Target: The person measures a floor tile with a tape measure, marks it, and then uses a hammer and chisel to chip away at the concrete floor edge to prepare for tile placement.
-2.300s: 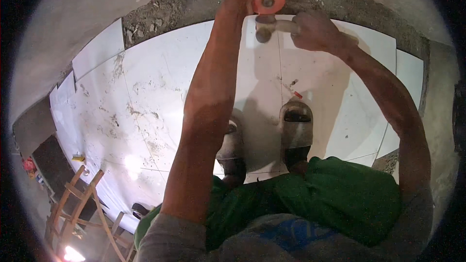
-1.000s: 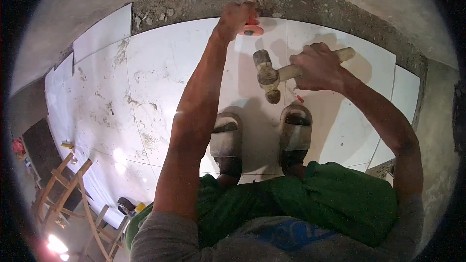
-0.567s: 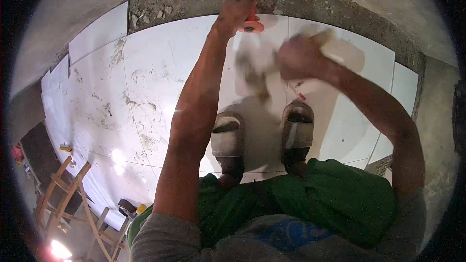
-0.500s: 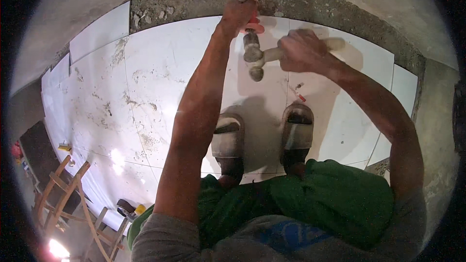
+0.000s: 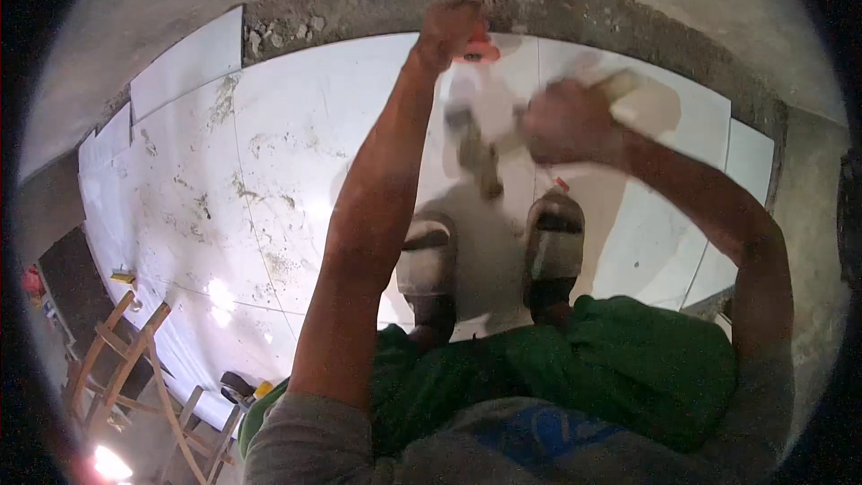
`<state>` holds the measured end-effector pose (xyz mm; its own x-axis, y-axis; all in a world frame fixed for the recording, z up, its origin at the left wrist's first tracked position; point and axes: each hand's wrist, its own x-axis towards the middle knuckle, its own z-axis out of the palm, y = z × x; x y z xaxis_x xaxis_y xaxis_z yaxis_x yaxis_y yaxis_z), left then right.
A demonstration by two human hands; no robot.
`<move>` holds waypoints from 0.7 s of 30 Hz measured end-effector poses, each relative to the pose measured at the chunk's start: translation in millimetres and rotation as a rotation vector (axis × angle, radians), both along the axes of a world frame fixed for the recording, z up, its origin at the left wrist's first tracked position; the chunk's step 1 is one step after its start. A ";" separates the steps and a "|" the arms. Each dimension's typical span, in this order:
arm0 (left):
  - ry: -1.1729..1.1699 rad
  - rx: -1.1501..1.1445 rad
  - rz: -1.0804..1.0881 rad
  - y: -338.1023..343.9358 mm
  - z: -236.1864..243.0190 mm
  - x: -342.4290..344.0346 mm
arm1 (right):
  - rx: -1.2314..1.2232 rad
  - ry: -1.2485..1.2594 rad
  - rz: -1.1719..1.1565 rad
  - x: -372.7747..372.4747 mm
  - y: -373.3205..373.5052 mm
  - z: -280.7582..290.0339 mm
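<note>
**Mallet over the tile edge, spacer pinched at the top**

Your left hand (image 5: 449,31) reaches far out toward twelve o'clock, right at the line where the white floor tiles (image 5: 296,153) meet the rough grey mortar strip (image 5: 359,2). Its fingers are closed around a small orange clip (image 5: 478,52), which sits on the tile edge just beside the joint between two tiles.

Your right hand (image 5: 561,121) is at about one o'clock, fist wrapped tight around the pale handle of a mallet (image 5: 480,148). The mallet is blurred; its dark head hangs at twelve o'clock below the orange clip, above the tile and not clearly touching it. The end of the handle pokes out past your fist toward two o'clock.

Both of your shoes (image 5: 555,247) stand on the tile near the middle of the view, side by side, toes pointing to twelve o'clock, with your green trousers (image 5: 628,368) bunched below them at five o'clock. A small red piece (image 5: 561,185) lies on the tile just above the right shoe.

The tiles to nine o'clock carry grey smears. At seven o'clock a wooden frame (image 5: 126,359) stands off the tiled area, and a small yellow item (image 5: 122,277) lies near it at the tile edge.
</note>
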<state>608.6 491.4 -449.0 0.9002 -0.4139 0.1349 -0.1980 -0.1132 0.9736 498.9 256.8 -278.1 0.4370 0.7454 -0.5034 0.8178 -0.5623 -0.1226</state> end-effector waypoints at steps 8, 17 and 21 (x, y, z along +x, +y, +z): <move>-0.077 0.415 -0.027 -57.2 16.6 5.1 | 0.179 -0.111 -0.348 35.9 -52.5 -25.8; 0.047 0.402 0.045 -43.4 11.2 9.2 | 0.121 0.106 0.270 -20.5 -15.7 -20.4; -0.445 0.837 -0.071 -48.5 33.3 10.6 | 0.327 -0.091 -0.321 33.4 -50.0 -40.3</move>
<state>619.2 442.9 -415.8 0.8066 -0.5836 0.0941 -0.5645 -0.7132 0.4155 532.2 206.8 -318.4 0.7026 0.6789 -0.2134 0.6247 -0.7320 -0.2718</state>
